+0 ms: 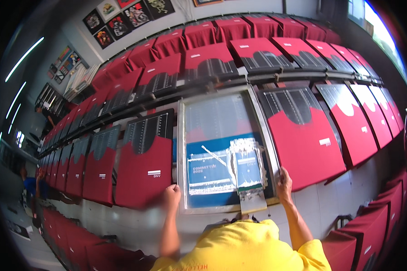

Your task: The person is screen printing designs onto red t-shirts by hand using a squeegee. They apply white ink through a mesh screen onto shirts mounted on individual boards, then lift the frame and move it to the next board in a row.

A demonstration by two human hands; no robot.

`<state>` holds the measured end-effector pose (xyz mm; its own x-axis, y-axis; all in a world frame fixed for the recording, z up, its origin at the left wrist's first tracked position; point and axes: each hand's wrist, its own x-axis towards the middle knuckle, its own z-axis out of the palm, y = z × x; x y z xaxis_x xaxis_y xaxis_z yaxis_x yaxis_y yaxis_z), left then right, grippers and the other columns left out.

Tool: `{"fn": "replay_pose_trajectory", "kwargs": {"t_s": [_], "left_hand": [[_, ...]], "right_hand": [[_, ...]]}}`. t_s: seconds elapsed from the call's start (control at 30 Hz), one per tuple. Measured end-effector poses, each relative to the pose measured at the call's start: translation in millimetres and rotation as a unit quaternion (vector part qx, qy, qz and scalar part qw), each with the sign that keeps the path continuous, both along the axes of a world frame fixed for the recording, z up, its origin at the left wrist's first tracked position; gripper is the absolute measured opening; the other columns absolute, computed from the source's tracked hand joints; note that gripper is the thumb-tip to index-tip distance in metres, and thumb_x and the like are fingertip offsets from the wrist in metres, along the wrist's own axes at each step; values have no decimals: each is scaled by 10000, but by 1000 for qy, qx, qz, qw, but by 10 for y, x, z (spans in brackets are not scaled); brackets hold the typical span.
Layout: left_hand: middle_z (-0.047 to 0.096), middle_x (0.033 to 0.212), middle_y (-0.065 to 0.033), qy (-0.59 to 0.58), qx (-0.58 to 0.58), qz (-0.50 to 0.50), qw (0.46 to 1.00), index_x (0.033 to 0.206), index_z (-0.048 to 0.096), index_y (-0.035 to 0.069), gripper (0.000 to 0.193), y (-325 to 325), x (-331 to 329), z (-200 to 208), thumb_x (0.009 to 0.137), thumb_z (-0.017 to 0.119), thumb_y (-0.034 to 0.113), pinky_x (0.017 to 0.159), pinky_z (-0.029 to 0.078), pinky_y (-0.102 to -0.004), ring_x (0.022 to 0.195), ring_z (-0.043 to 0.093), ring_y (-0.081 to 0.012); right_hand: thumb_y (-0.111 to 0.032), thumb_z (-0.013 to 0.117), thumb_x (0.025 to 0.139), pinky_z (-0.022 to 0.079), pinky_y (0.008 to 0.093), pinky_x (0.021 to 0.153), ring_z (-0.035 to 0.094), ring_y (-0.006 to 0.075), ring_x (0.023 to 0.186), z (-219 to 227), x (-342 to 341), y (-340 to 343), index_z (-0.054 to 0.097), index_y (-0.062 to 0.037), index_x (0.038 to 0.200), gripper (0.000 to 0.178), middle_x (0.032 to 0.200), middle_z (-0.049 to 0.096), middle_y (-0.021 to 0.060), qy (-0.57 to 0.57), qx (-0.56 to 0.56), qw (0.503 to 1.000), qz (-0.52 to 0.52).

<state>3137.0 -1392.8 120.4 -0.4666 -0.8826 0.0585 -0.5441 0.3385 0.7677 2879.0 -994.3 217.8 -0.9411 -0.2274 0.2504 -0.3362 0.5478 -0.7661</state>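
A screen printing frame (182, 149) with pale metal sides lies before me, tilted slightly over a press board. Its mesh has a blue stencil (208, 192) smeared with white ink (245, 147). My left hand (172, 195) is closed at the frame's lower left side. On the right side, low down, my right hand (284, 183) grips the frame with its fingers wrapped round the edge. A flat, pale tool like a squeegee (253, 202) rests across the frame's near edge, its upper part among the ink. Red cloth shows faintly through the upper mesh.
Dark boards with red shirts, such as the left shirt (144, 180) and right shirt (305, 149), flank the frame in long rows. A dark rail (167, 96) runs behind it. More red shirts (364, 230) hang behind me. Another person (31, 185) stands far left.
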Motion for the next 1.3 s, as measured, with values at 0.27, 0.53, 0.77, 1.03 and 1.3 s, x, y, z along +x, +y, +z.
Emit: {"fn": "replay_pose_trajectory", "kwargs": {"t_s": [0.27, 0.53, 0.77, 1.03, 1.3], "left_hand": [[727, 1059, -144, 213, -28, -146, 966, 1112, 688, 8, 220, 787, 127, 570, 970, 553, 110, 850, 537, -352, 1020, 697, -276], [575, 1305, -207, 238, -44, -478, 844, 1301, 536, -17, 365, 1784, -580, 959, 954, 521, 96, 1040, 417, -425, 1238, 533, -366], [590, 1288, -167, 174, -107, -463, 863, 1278, 552, 5, 355, 1966, -507, 1080, 946, 522, 128, 1002, 407, -427, 1218, 554, -306], [613, 1260, -155, 169, -182, -406, 879, 1276, 554, 33, 378, 1661, -1066, 941, 899, 540, 34, 955, 407, -427, 1183, 582, -292], [690, 1016, -188, 219, -109, -361, 900, 1148, 601, 26, 230, 875, -2013, 1169, 938, 518, 70, 820, 474, -450, 930, 670, -348]], "right_hand": [[-330, 772, 785, 332, 434, 1133, 384, 279, 1380, 925, 940, -97, 410, -90, 1462, 804, 1495, 444, 67, 131, 375, 835, 380], [-178, 740, 681, 424, 387, 946, 537, 256, 1145, 814, 699, -427, 574, -54, 1221, 579, 1227, 582, 85, 231, 419, 795, 374], [-177, 742, 672, 425, 380, 845, 574, 228, 999, 824, 764, -296, 630, -63, 1045, 406, 1101, 632, 64, 257, 376, 812, 365], [-115, 659, 755, 440, 415, 856, 584, 265, 976, 602, 171, -705, 653, -66, 1049, 298, 1065, 651, 83, 284, 408, 801, 334], [-149, 731, 741, 450, 404, 875, 621, 247, 993, 984, -723, -1616, 672, -107, 963, 233, 949, 694, 65, 238, 426, 808, 330]]}}
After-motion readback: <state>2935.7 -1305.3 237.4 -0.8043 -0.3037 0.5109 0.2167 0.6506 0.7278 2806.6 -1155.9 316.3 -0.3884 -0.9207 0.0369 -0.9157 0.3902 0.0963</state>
